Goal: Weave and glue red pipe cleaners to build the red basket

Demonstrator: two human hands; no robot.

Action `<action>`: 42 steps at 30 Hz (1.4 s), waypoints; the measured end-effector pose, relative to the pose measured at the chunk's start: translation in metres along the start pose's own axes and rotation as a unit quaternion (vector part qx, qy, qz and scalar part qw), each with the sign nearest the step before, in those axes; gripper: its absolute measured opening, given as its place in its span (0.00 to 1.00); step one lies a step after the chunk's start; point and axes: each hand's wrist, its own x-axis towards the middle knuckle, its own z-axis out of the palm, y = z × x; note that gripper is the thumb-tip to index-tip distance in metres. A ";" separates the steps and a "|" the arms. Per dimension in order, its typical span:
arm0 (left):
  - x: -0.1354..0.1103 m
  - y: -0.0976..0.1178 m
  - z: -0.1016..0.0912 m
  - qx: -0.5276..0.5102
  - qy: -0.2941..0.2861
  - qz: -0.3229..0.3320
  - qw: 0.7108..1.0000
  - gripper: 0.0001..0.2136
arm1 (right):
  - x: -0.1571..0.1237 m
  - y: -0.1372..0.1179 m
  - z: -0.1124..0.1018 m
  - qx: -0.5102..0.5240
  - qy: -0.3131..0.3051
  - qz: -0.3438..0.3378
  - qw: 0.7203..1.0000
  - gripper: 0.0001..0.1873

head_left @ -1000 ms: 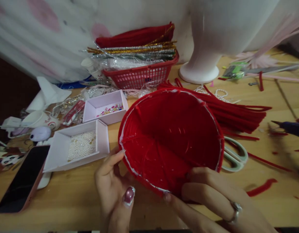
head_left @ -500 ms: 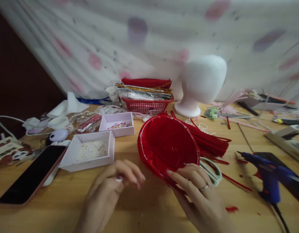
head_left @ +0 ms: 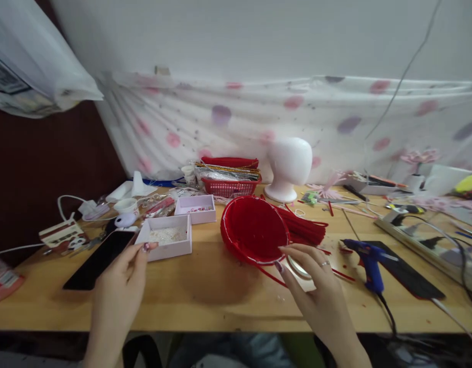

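A hollow red bowl-shaped piece (head_left: pixel 254 230), with a whitish line around its rim, rests tilted on the table with its opening toward me. My right hand (head_left: pixel 316 291) is beside its lower right rim, thumb and fingers apart; I cannot tell whether a fingertip touches it. Pale scissor handles (head_left: pixel 299 267) show partly behind that hand. My left hand (head_left: pixel 122 278) is at the near left corner of a white box of small pearl beads (head_left: pixel 169 235), fingertips pinched together. Whatever the pinch holds is too small to make out. Red fuzzy stems (head_left: pixel 307 230) lie behind the bowl-shaped piece.
On the right lie a blue glue gun (head_left: pixel 368 260), a dark phone-like slab (head_left: pixel 406 271) and a power strip (head_left: pixel 423 250). Farther back stand a white foam head (head_left: pixel 289 166) and a red basket (head_left: pixel 230 189). A black phone (head_left: pixel 99 259) and a gem box (head_left: pixel 196 209) are leftward.
The camera view has tilted up and back. My left hand has moved left to the bead box, its fingers now pinched. My right hand has loosened from the red piece's rim.
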 end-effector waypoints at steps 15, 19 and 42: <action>-0.115 0.073 0.046 -0.259 -0.359 -0.066 0.894 0.06 | -0.050 -0.075 0.015 0.271 -0.241 0.113 0.925 0.30; -0.117 0.063 0.047 -0.269 -0.422 -0.124 0.857 0.06 | -0.058 -0.065 0.024 0.298 -0.235 0.124 0.917 0.37; -0.080 0.020 0.068 -0.176 -0.227 -0.044 0.957 0.26 | -0.036 0.025 0.017 0.038 -0.036 0.036 0.998 0.12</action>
